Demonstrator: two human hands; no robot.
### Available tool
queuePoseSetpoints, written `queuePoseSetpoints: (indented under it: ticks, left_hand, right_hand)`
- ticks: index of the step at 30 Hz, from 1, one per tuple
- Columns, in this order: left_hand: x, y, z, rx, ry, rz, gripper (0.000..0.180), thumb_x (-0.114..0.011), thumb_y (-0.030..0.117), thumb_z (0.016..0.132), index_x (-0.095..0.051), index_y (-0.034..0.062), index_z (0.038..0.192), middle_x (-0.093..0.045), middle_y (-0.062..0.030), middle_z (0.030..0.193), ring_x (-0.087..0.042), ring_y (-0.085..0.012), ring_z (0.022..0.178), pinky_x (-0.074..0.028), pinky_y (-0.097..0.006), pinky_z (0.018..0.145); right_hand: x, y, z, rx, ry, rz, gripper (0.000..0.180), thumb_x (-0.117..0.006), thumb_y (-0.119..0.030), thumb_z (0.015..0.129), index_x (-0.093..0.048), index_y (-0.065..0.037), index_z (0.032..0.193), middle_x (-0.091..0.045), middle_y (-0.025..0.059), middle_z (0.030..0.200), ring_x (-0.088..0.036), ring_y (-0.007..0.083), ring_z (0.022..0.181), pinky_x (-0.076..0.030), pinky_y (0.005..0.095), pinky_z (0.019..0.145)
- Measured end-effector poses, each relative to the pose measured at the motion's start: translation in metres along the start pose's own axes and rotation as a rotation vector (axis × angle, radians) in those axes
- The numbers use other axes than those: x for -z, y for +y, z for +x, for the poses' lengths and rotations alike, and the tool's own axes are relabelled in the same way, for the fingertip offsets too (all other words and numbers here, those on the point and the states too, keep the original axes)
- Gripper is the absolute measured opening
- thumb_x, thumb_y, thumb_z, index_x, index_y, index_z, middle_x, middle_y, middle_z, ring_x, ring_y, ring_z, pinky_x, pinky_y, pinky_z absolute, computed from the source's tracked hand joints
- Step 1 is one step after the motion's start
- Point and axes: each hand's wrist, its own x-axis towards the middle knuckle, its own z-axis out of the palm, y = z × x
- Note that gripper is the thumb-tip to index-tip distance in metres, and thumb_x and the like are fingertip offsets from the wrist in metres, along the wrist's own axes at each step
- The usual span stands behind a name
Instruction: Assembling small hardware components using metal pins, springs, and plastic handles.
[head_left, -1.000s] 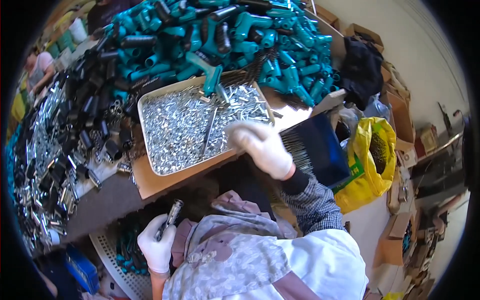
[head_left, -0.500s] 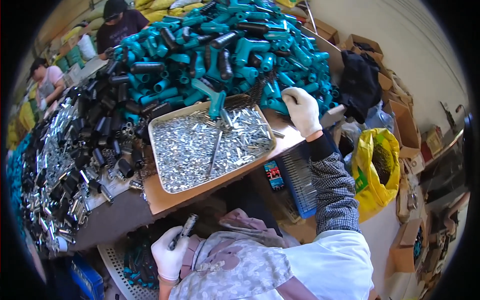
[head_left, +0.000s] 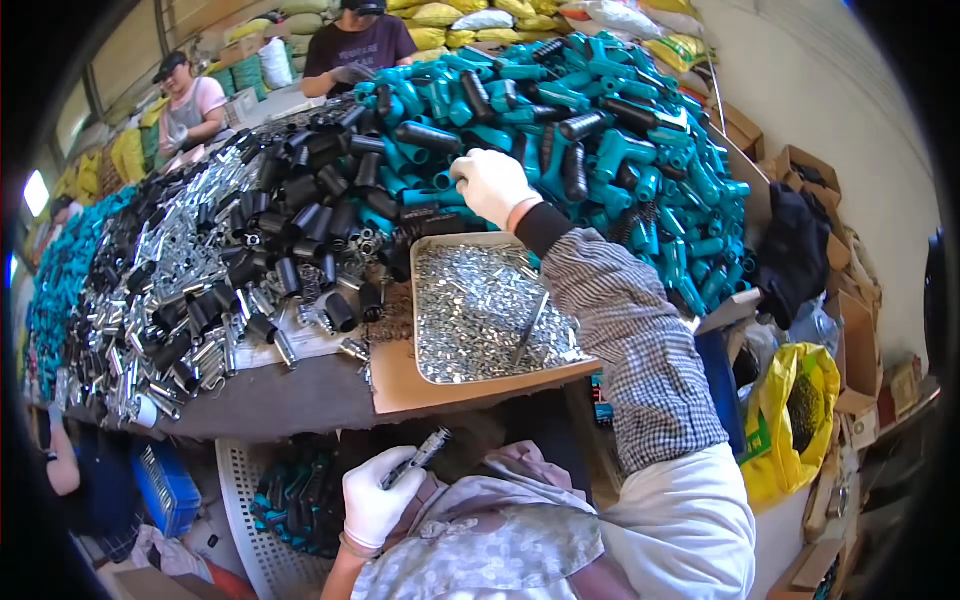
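A: Status?
B: I see the left hand (head_left: pixel 384 497) grasping a metal cylinder (head_left: pixel 430 450), one end jutting out. The right hand (head_left: pixel 492 188) is curled at the teal-and-black pile (head_left: pixel 615 155); I can't tell if it's grasping anything.
A: Tray (head_left: pixel 415 312)?
B: Just nearside of the right hand.

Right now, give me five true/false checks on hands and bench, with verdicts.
1. The left hand holds a shiny metal cylinder. True.
2. A slim rod rests among small metal pieces in the shallow tray. True.
3. The right hand is inside the shallow tray. False: it shows past the tray's far edge, by the teal pistol-grip housings.
4. The left hand is ungloved. False: it wears a white glove.
5. The yellow sack stands right of the shallow tray. True.
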Motion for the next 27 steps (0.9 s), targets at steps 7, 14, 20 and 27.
queuePoseSetpoints:
  ticks: [7,14,20,27]
  left_hand:
    - [0.009,0.001,-0.006,0.025,0.044,-0.007,0.025,-0.075,0.008,0.079,-0.073,-0.0022,0.102,-0.072,-0.0185,0.086,-0.073,-0.0223,0.075,-0.056,-0.032,0.072]
    - [0.015,-0.011,-0.005,-0.003,0.078,-0.015,0.023,-0.076,0.007,0.08,-0.073,-0.0023,0.101,-0.071,-0.0168,0.083,-0.072,-0.0195,0.072,-0.056,-0.031,0.069]
    - [0.007,-0.003,0.002,-0.111,-0.005,0.035,0.025,-0.074,0.01,0.081,-0.073,0.0002,0.104,-0.072,-0.0178,0.086,-0.073,-0.024,0.076,-0.056,-0.032,0.071]
    - [0.008,0.016,-0.009,-0.035,-0.006,-0.031,0.028,-0.074,0.01,0.081,-0.073,0.0,0.106,-0.073,-0.0178,0.091,-0.074,-0.025,0.079,-0.056,-0.032,0.074]
  right_hand:
    - [-0.044,-0.012,0.032,0.056,-0.133,-0.359,0.021,-0.057,-0.02,0.094,-0.077,-0.012,0.091,-0.067,0.0139,0.099,-0.068,0.0333,0.096,-0.056,0.0455,0.081]
    - [0.049,-0.016,0.022,0.073,0.058,-0.18,0.017,-0.058,-0.022,0.091,-0.072,-0.012,0.088,-0.066,0.0131,0.09,-0.068,0.0346,0.082,-0.055,0.0465,0.073]
    - [0.032,-0.006,0.003,0.114,-0.139,-0.295,0.027,-0.054,-0.008,0.089,-0.071,-0.014,0.11,-0.064,0.014,0.097,-0.068,0.0343,0.092,-0.055,0.0457,0.078]
    - [-0.031,-0.001,0.02,0.218,-0.226,-0.325,0.016,-0.057,-0.015,0.091,-0.071,-0.012,0.095,-0.068,0.0162,0.096,-0.071,0.0354,0.09,-0.057,0.0474,0.076]
